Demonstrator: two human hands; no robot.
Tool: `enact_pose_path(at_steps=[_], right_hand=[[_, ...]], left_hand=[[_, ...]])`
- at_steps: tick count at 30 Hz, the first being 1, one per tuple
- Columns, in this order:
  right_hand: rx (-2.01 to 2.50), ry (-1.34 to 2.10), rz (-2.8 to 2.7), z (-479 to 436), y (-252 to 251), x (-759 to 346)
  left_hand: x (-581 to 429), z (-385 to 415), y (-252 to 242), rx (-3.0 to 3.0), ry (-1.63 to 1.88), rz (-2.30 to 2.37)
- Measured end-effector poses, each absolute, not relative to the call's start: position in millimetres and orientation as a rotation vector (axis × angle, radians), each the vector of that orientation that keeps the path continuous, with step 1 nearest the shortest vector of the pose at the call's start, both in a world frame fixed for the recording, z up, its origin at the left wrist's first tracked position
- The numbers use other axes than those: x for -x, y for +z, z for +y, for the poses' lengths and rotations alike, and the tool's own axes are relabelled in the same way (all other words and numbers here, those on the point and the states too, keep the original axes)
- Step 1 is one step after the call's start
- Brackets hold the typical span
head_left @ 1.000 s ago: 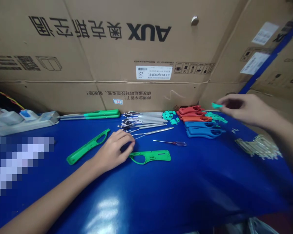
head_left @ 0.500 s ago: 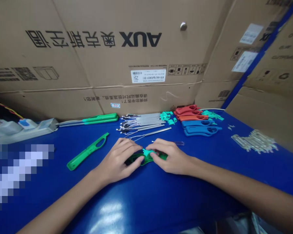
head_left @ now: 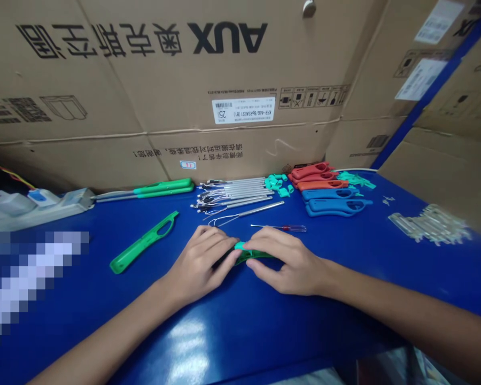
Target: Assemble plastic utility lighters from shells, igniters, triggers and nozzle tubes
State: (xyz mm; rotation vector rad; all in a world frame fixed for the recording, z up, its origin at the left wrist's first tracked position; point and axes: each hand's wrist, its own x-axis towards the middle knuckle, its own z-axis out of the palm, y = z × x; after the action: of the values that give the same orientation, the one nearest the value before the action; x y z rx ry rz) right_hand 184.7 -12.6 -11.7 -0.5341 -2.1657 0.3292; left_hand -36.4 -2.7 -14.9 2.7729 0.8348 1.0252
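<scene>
My left hand [head_left: 204, 262] is closed on a green plastic handle half [head_left: 257, 255], its thumb and fingertips meeting at the left end, which they mostly hide. A small teal plastic clip [head_left: 240, 245] sits at the shell between both hands. My right hand [head_left: 291, 260] bends around the shell's right part, index fingertip touching the teal clip and thumb at the near edge. To the left lies another green handle half [head_left: 144, 243], hollow side up. Just behind my right hand is a small screwdriver [head_left: 288, 228] with a clear, reddish handle.
Metal rods with wires [head_left: 240, 195] lie at the back, beside loose teal clips [head_left: 278, 184]. Red, orange and blue handle shells [head_left: 336, 206] are stacked right. Clear tubes [head_left: 428, 224] lie far right. Green-handled tools [head_left: 164, 187] and a power strip [head_left: 72, 203] sit back left; a cardboard box [head_left: 164, 107] stands behind.
The teal clip has turned from standing up with prongs showing to lying lower against the shell. My right thumb has moved off it to the shell's near edge. The view has shifted slightly.
</scene>
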Motion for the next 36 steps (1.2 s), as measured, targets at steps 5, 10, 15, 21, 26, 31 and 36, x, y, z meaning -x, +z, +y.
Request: enact_pose_path(at_steps=[5,10,15,21,26,31,36], right_hand=[[0.642,0.324,-2.214,-10.1,-9.8,-187.3],[0.596,0.311,-2.187,-4.6,-11.0,-187.5],[0.633,0.441,-2.141,-8.1,-12.5,-184.2],[0.752,0.845,-2.020,-11.9,-6.2,-181.8],[0.751,1.169,-1.986,-11.6,-2.8,-183.1],[0.773,1.366,-1.901,-11.9,-2.7,-181.8],[0.760,1.404,-1.901,-10.7,-0.6,-182.0]], left_hand=[[33.9,-5.8,-14.7,-2.537,1.017,0.867],[31.3,-9.2,-13.4,-2.468,0.993,0.807],[30.7,-10.4,-13.0,-2.483,0.967,0.814],[31.8,-10.2,-12.0,-2.522,0.931,0.809],[30.3,-10.3,-9.3,-2.575,0.916,0.802],[30.1,-10.8,-10.0,-2.606,0.902,0.851],[31.9,-10.3,-10.9,-2.575,0.964,0.842]])
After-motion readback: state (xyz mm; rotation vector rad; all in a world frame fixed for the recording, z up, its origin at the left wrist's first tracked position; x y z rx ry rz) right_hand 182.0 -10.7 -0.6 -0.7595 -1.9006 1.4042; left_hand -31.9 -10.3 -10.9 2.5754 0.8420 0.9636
